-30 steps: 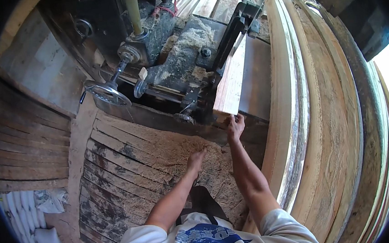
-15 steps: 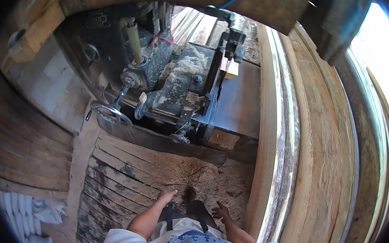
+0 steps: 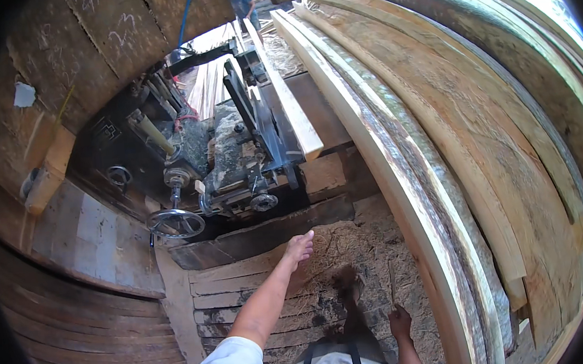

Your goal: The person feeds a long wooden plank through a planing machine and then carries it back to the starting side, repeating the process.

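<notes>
The person's hands are apart and clear of the machine (image 3: 115,155). The left hand (image 3: 299,248) is stretched out over the sawdust (image 3: 351,246) in front of the machine, its fingers loosely extended and nothing visible in it; half a second ago it was much nearer the body. The right hand (image 3: 400,321) hangs low by the right leg. Its fingers look curled now, where they were spread in the previous frame, and a thin strip shows just beyond it, but one cannot tell whether the hand grips it.

The narrow board (image 3: 291,110) lies lengthwise on the machine's metal desk (image 3: 327,115), to the right of the dark upright guard (image 3: 238,94), with its near end jutting past the desk's front edge. Half a second earlier only a short wooden end showed at the back of that desk, and a second ago the right hand was at the near end of a timber there.

The view has swung, so more of the plank wall (image 3: 122,31) now shows at upper left. The stack of long timbers (image 3: 438,136) remains along the right side, and the handwheel (image 3: 177,223) is still at the machine's left front.
</notes>
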A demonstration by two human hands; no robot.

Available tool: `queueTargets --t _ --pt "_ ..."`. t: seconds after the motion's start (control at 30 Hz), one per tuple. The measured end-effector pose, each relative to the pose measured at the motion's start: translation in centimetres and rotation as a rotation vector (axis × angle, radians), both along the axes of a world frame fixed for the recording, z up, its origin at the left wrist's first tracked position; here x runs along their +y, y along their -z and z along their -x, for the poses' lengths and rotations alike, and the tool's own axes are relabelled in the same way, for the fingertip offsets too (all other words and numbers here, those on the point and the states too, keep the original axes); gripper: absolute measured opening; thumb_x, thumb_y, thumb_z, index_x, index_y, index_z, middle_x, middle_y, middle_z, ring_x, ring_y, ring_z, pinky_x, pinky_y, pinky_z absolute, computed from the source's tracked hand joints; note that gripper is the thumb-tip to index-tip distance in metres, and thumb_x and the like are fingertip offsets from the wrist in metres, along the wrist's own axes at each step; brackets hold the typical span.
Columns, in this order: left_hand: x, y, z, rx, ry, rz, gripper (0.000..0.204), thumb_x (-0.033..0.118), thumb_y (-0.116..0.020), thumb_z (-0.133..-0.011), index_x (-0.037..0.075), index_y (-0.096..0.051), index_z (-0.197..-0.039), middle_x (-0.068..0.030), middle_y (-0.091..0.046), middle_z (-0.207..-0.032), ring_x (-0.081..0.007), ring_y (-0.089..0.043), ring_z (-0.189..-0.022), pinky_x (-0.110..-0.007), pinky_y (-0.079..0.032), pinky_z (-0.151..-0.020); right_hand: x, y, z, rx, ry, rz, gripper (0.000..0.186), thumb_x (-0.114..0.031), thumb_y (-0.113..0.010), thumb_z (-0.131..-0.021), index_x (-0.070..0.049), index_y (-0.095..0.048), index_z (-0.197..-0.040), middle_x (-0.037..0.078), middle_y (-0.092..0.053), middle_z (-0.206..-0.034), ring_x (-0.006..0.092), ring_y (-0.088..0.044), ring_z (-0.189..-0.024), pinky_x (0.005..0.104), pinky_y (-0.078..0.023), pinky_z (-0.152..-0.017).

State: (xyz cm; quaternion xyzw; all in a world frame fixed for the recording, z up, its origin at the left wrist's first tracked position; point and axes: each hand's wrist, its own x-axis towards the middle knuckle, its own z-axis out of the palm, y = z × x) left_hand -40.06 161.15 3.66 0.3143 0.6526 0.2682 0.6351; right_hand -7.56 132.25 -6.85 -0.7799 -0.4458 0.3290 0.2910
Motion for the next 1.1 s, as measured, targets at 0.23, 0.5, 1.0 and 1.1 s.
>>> queueTargets --t 0.23,0.5,1.0,1.1 --pt "-7.7 1.3 -12.8 0.094 -0.199 0.041 0.098 0.052 -0.074 -0.073 0.004 -0.023 -0.142 -0.0138 -0.057 -0.119 -0.0266 -0.06 -0.1 -0.042 -0.049 -0.084 10.0 -15.2 2.8 -0.075 -0.065 -0.486 0.045 -0.019 -0.068 -0.081 0.001 -0.057 -0.119 0.022 -0.061 -0.11 0.0317 -0.061 -0.102 0.0369 -0.048 -0.09" --pt "-42.3 6.2 -22.4 -0.108 -0.048 -0.255 0.052 0.034 -0.07 -0.077 -0.002 -0.059 -0.113 -0.0122 -0.066 -0.101 -0.0212 -0.065 -0.089 -0.033 -0.052 -0.076 -4.7 -7.2 -0.5 0.418 -0.335 -0.016 0.065 -0.04 -0.066 -0.084 0.001 -0.047 -0.131 0.018 -0.06 -0.119 0.0256 -0.059 -0.107 0.0346 -0.046 -0.092" --pt "-107.6 2.6 -34.1 0.533 0.2 0.1 0.111 0.061 -0.078 -0.054 -0.01 -0.029 -0.125 -0.0317 -0.055 -0.113 -0.0427 -0.06 -0.101 -0.045 -0.049 -0.086 -72.2 1.7 -14.4 1.354 -0.13 0.703 0.069 -0.053 -0.056 -0.085 -0.001 -0.047 -0.13 0.018 -0.06 -0.118 0.0308 -0.059 -0.108 0.0448 -0.045 -0.097" --pt "-118.2 4.2 -36.5 0.481 0.162 0.096 0.111 0.059 -0.079 -0.055 -0.008 -0.028 -0.126 -0.0297 -0.056 -0.111 -0.0429 -0.062 -0.093 -0.046 -0.051 -0.079 -82.0 1.3 -16.8 1.406 -0.127 0.706 0.065 -0.047 -0.058 -0.087 0.001 -0.047 -0.129 0.019 -0.059 -0.12 0.0323 -0.06 -0.106 0.0438 -0.046 -0.096"
